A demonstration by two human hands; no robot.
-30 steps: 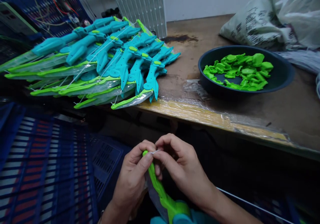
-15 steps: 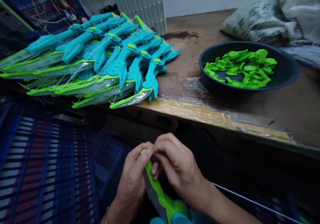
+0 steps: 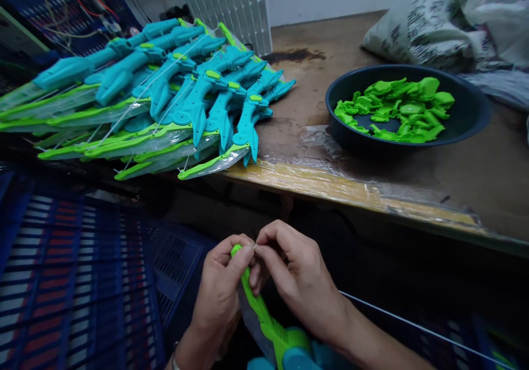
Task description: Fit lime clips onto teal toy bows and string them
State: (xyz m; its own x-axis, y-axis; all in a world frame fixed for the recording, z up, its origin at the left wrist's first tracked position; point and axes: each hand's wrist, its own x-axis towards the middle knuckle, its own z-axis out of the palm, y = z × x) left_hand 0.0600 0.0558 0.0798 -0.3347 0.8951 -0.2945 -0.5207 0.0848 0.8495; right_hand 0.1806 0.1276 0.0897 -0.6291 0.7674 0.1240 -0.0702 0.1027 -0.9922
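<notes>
Low in front of me is a toy bow (image 3: 264, 320) with a green and clear limb and a blue-green body, partly cut off by the bottom edge. My left hand (image 3: 223, 287) is closed around the limb's tip, thumb on top. Right beside it, my right hand (image 3: 297, 276) pinches the end of a thin white string (image 3: 255, 246) between thumb and forefinger, at the tip. Most of that small end is hidden by the fingertips. A white string (image 3: 397, 317) also runs out from under my right forearm toward the lower right.
A pile of similar toy bows (image 3: 177, 94) lies on the brown table (image 3: 297, 105), some overhanging its taped edge. To the right stands a dark bowl (image 3: 471, 122) of green plastic parts (image 3: 413, 108), with a printed sack (image 3: 421, 28) behind. Blue crates (image 3: 82, 276) are at lower left.
The view has shifted slightly. My right thumb and forefinger have moved a little at the limb tip, and a bit of string now shows between the two hands. Both grips stay.
</notes>
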